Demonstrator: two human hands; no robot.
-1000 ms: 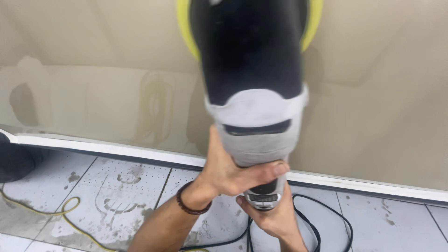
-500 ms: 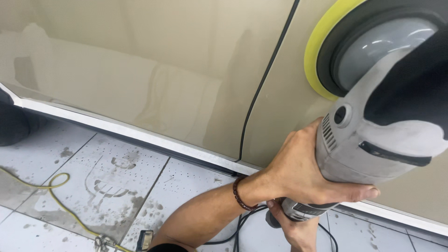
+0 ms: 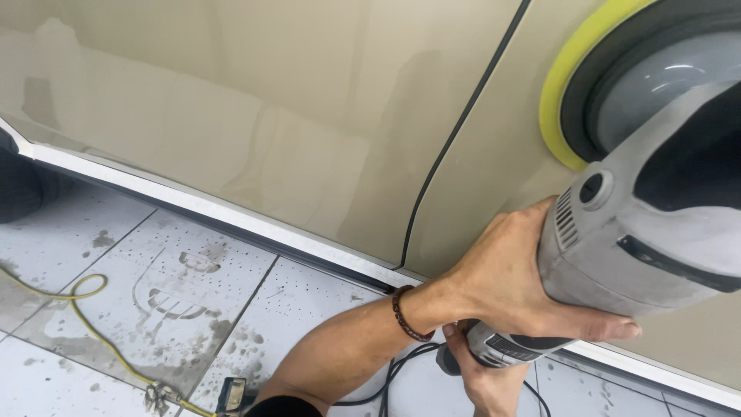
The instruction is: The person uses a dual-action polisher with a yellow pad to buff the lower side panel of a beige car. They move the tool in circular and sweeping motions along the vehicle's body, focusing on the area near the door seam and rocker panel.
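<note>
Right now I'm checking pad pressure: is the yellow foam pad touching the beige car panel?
Touching. In the head view the yellow foam pad lies flat against the beige car panel, no gap at its edge; the left hand grips the polisher.

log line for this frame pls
left hand grips polisher body | right hand on rear handle | yellow pad on beige car panel

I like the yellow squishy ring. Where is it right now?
In the head view, the yellow foam pad sits at the upper right, pressed against the beige car panel, right of the dark door gap.
</note>
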